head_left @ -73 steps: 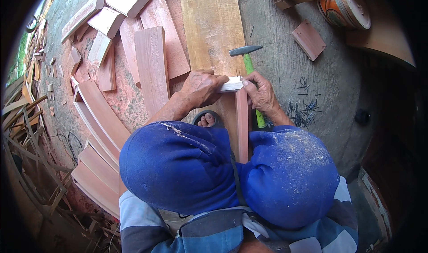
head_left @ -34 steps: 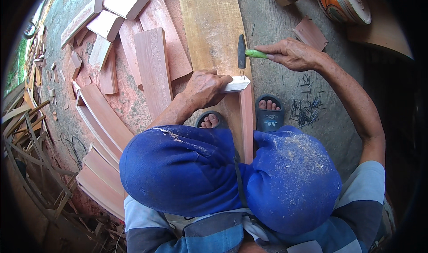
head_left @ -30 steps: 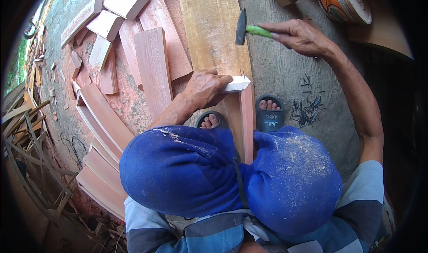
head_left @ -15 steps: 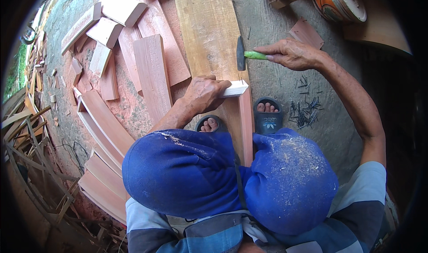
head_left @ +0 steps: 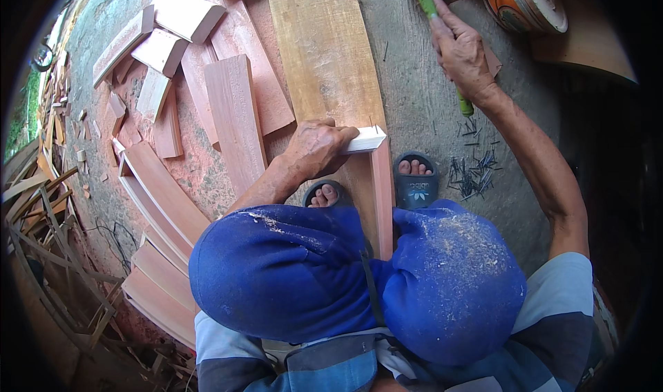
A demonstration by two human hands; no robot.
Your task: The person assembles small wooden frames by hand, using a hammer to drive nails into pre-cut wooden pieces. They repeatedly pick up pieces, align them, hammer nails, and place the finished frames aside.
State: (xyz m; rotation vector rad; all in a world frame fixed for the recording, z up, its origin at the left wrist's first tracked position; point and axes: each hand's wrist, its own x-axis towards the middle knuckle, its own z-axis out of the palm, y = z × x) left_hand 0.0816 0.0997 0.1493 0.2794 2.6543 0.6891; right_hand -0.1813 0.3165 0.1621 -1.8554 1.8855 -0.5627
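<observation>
My left hand (head_left: pixel 319 147) is closed around a short pale wooden piece (head_left: pixel 366 139), whose right end meets the end of a long reddish wooden strip (head_left: pixel 381 185). The two form a corner over a wide plank (head_left: pixel 331 53). A nail (head_left: pixel 373 123) sticks up from the short piece near that corner. At the upper right, my right hand (head_left: pixel 464 57) grips a hammer (head_left: pixel 426 0) by its green handle. Its dark head is raised toward the top edge, well away from the nail.
Loose nails (head_left: pixel 476 171) lie in a heap on the concrete at right. Cut boards (head_left: pixel 236 116) and blocks (head_left: pixel 160 50) spread over the left floor, beside assembled wooden frames (head_left: pixel 162 192). Scrap wood (head_left: pixel 52 233) piles up at far left. An orange-and-white bucket (head_left: pixel 528 8) is at upper right.
My right hand has swung the hammer up and away from the corner, toward the top edge. My left hand and the wooden pieces have stayed almost in place.
</observation>
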